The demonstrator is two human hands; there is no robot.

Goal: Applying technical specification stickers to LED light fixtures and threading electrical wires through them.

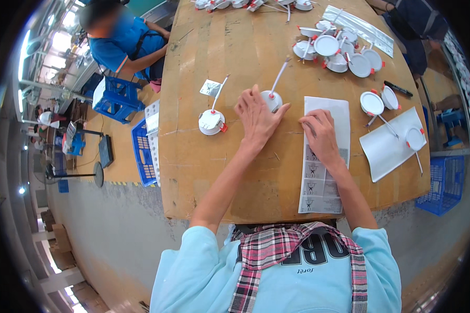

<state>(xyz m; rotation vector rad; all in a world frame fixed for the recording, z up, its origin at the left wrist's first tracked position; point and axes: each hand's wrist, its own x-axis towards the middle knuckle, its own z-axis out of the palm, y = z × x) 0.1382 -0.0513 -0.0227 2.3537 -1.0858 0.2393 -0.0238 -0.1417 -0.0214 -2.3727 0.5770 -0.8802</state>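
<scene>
My left hand (258,116) reaches around a round white downlight (271,100), its thumb on the right side and its fingers bent on the left. The palm covers part of the lamp, and a white cable rises from it. On a long sheet of labels (326,195), my right hand (321,134) lies with curled fingers, the tips pinched together at the sheet's left edge. Whether they have lifted a label cannot be seen. Left of my hands stands another white downlight (211,122) with red clips; a silvery label (210,87) hangs on its cable.
Several white downlights (327,46) are heaped at the back right by a clear plastic strip (360,28). Nearer lie more lamps (372,103), a black marker (398,88) and a white sheet (378,151). Blue crates (141,148) flank the table; a person (121,44) sits at far left.
</scene>
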